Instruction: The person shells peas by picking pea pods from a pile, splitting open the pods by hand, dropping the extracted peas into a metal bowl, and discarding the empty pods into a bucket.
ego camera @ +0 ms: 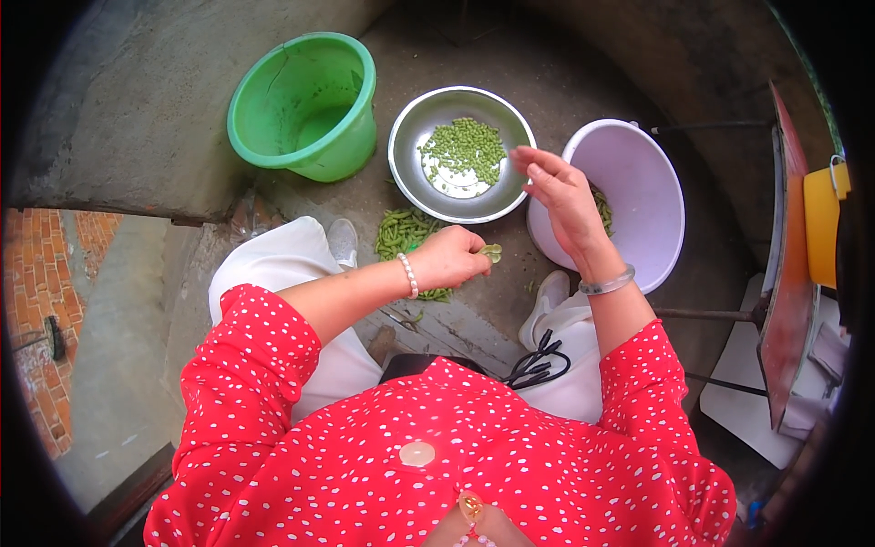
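Note:
Between the fingertips of my left hand (451,258) is a split, flattened green bean pod (491,254). Below that hand lies a heap of whole green soybean pods (402,234), partly hidden by the wrist. My right hand (557,195) is raised with its fingers extended, holding nothing that I can see. It hovers between a steel basin (410,171) and a pale lilac bucket (649,205). Shelled green beans (465,150) cover the middle of the basin's bottom. Some pods or husks (601,208) show inside the bucket, partly behind my right hand.
A green plastic tub (301,102) stands at the upper left against a concrete wall (137,102). Black cables (536,366) rest on my right thigh. At the right are a red folding-table top (786,273) on its edge and a yellow bucket (824,225). Brick paving (48,294) shows at the left.

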Action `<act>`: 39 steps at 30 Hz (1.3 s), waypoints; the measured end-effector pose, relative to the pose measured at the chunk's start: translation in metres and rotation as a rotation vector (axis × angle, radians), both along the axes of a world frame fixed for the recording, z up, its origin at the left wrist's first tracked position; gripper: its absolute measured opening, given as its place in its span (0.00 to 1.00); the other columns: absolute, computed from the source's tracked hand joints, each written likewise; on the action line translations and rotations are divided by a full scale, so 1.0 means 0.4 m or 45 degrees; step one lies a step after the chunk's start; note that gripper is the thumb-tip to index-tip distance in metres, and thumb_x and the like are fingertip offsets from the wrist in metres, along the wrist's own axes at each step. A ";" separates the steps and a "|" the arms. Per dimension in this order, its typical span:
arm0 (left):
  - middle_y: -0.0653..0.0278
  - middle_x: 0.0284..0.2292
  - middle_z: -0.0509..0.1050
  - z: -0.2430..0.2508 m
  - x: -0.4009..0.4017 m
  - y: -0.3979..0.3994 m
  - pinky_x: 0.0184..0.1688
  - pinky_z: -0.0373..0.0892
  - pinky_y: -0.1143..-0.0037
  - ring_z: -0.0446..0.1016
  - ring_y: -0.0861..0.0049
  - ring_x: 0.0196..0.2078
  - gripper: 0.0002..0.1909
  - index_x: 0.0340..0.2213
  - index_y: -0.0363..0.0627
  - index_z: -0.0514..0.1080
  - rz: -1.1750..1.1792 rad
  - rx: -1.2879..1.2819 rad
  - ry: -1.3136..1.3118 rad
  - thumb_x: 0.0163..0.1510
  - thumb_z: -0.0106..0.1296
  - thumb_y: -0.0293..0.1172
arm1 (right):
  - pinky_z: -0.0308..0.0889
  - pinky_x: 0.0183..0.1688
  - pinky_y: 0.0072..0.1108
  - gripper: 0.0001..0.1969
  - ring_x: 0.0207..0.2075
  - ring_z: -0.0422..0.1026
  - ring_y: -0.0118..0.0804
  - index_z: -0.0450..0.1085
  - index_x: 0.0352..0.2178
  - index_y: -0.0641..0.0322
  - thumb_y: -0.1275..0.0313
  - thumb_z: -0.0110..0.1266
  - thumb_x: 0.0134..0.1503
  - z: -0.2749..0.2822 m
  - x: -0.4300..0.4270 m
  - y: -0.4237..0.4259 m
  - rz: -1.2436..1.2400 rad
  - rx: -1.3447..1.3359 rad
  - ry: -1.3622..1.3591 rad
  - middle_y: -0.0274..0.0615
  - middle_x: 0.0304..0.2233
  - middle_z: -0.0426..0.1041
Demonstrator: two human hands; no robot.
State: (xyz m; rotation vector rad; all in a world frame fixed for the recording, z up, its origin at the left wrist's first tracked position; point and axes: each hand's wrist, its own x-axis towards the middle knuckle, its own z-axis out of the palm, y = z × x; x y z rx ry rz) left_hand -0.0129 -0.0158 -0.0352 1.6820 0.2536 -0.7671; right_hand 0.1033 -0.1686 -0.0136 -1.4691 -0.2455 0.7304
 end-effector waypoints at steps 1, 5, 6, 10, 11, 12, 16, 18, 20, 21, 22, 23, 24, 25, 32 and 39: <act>0.65 0.15 0.68 0.000 -0.002 0.002 0.17 0.63 0.79 0.65 0.82 0.14 0.10 0.20 0.37 0.71 0.004 0.002 0.001 0.41 0.47 0.33 | 0.56 0.47 0.23 0.20 0.46 0.62 0.30 0.59 0.46 0.66 0.69 0.45 0.52 0.005 -0.005 0.004 0.004 0.002 0.001 0.39 0.46 0.63; 0.67 0.16 0.67 0.011 -0.001 -0.005 0.16 0.61 0.82 0.64 0.85 0.14 0.12 0.22 0.38 0.71 0.051 -0.054 0.022 0.47 0.46 0.36 | 0.64 0.27 0.17 0.13 0.24 0.69 0.26 0.67 0.37 0.69 0.72 0.45 0.51 -0.017 -0.055 0.002 0.625 -0.472 -0.197 0.39 0.26 0.71; 0.69 0.16 0.66 0.012 -0.002 -0.007 0.15 0.59 0.84 0.62 0.87 0.13 0.13 0.23 0.39 0.70 0.085 -0.081 0.046 0.49 0.45 0.37 | 0.65 0.25 0.17 0.11 0.22 0.68 0.24 0.68 0.33 0.70 0.73 0.45 0.50 -0.007 -0.069 0.007 0.630 -0.495 -0.191 0.40 0.22 0.71; 0.70 0.15 0.66 -0.006 -0.001 -0.009 0.16 0.61 0.84 0.64 0.87 0.14 0.14 0.23 0.39 0.71 0.055 -0.055 0.011 0.50 0.46 0.39 | 0.65 0.21 0.15 0.09 0.19 0.69 0.24 0.70 0.29 0.71 0.76 0.45 0.50 -0.020 -0.085 0.004 0.650 -0.412 -0.006 0.39 0.19 0.71; 0.70 0.15 0.66 -0.006 -0.002 -0.010 0.16 0.61 0.84 0.64 0.87 0.14 0.14 0.23 0.39 0.71 0.051 -0.056 0.011 0.50 0.46 0.39 | 0.65 0.21 0.15 0.09 0.19 0.69 0.24 0.70 0.29 0.71 0.76 0.45 0.50 -0.018 -0.084 0.000 0.647 -0.414 -0.005 0.39 0.19 0.71; 0.69 0.15 0.67 0.000 -0.003 -0.010 0.16 0.62 0.83 0.64 0.87 0.15 0.14 0.22 0.39 0.71 -0.015 -0.018 -0.033 0.49 0.47 0.39 | 0.65 0.21 0.16 0.08 0.19 0.69 0.25 0.70 0.28 0.71 0.76 0.46 0.49 -0.012 -0.080 -0.003 0.653 -0.448 -0.050 0.39 0.19 0.71; 0.65 0.13 0.69 -0.009 -0.007 -0.011 0.19 0.64 0.78 0.67 0.83 0.16 0.12 0.20 0.39 0.72 -0.206 0.191 -0.176 0.45 0.49 0.37 | 0.66 0.22 0.14 0.07 0.19 0.69 0.24 0.69 0.29 0.74 0.79 0.48 0.48 0.029 -0.053 -0.022 0.434 -0.506 -0.003 0.40 0.21 0.71; 0.64 0.14 0.69 -0.024 -0.011 -0.008 0.21 0.64 0.77 0.68 0.80 0.16 0.11 0.20 0.40 0.72 -0.262 0.300 -0.329 0.44 0.48 0.35 | 0.65 0.20 0.14 0.07 0.18 0.68 0.24 0.69 0.28 0.73 0.79 0.47 0.48 0.035 -0.022 -0.049 0.225 -0.441 -0.090 0.39 0.20 0.70; 0.62 0.15 0.70 -0.030 -0.014 -0.004 0.23 0.65 0.76 0.68 0.78 0.16 0.09 0.20 0.41 0.72 -0.318 0.406 -0.483 0.42 0.47 0.33 | 0.64 0.19 0.14 0.07 0.18 0.68 0.23 0.70 0.27 0.73 0.80 0.47 0.47 0.045 0.008 -0.077 0.016 -0.465 -0.238 0.40 0.19 0.70; 0.62 0.15 0.70 -0.029 -0.014 -0.004 0.23 0.65 0.76 0.69 0.77 0.16 0.08 0.20 0.41 0.71 -0.349 0.422 -0.478 0.41 0.46 0.33 | 0.64 0.19 0.14 0.07 0.17 0.68 0.23 0.70 0.27 0.73 0.80 0.47 0.47 0.045 0.024 -0.097 -0.074 -0.515 -0.343 0.40 0.19 0.70; 0.62 0.16 0.71 -0.026 -0.013 -0.003 0.24 0.65 0.76 0.69 0.76 0.16 0.08 0.20 0.42 0.71 -0.380 0.438 -0.473 0.41 0.45 0.32 | 0.63 0.19 0.14 0.07 0.17 0.67 0.23 0.70 0.27 0.73 0.81 0.46 0.46 0.052 0.035 -0.113 -0.186 -0.585 -0.419 0.40 0.19 0.70; 0.62 0.16 0.71 -0.020 -0.012 -0.004 0.24 0.65 0.76 0.69 0.76 0.16 0.08 0.20 0.42 0.71 -0.385 0.435 -0.476 0.41 0.45 0.32 | 0.63 0.19 0.13 0.07 0.19 0.69 0.24 0.70 0.28 0.72 0.81 0.46 0.46 0.053 0.048 -0.135 -0.261 -0.608 -0.492 0.41 0.20 0.71; 0.62 0.16 0.71 -0.009 -0.011 -0.003 0.24 0.65 0.76 0.69 0.77 0.16 0.08 0.20 0.42 0.71 -0.371 0.411 -0.419 0.41 0.44 0.31 | 0.65 0.22 0.16 0.08 0.21 0.71 0.28 0.70 0.28 0.71 0.80 0.45 0.46 0.060 0.059 -0.154 -0.305 -0.711 -0.561 0.43 0.21 0.71; 0.62 0.16 0.71 -0.003 -0.010 -0.002 0.23 0.65 0.76 0.69 0.77 0.16 0.09 0.20 0.42 0.71 -0.357 0.388 -0.362 0.42 0.43 0.31 | 0.67 0.25 0.19 0.08 0.24 0.72 0.32 0.71 0.28 0.69 0.79 0.44 0.47 0.067 0.067 -0.172 -0.349 -0.814 -0.630 0.44 0.22 0.72; 0.63 0.16 0.72 -0.036 0.006 0.022 0.24 0.66 0.76 0.69 0.77 0.15 0.10 0.21 0.42 0.72 -0.271 0.483 -0.377 0.43 0.43 0.33 | 0.63 0.41 0.28 0.11 0.35 0.70 0.45 0.71 0.30 0.63 0.76 0.42 0.47 0.061 0.076 -0.234 -0.529 -1.397 -1.331 0.45 0.31 0.71; 0.56 0.22 0.72 -0.146 0.033 0.129 0.31 0.65 0.69 0.71 0.63 0.27 0.12 0.20 0.41 0.71 -0.218 0.912 -0.370 0.42 0.48 0.38 | 0.64 0.39 0.27 0.09 0.33 0.70 0.45 0.70 0.30 0.64 0.75 0.46 0.47 0.070 0.058 -0.189 -0.275 -1.134 -1.210 0.47 0.31 0.71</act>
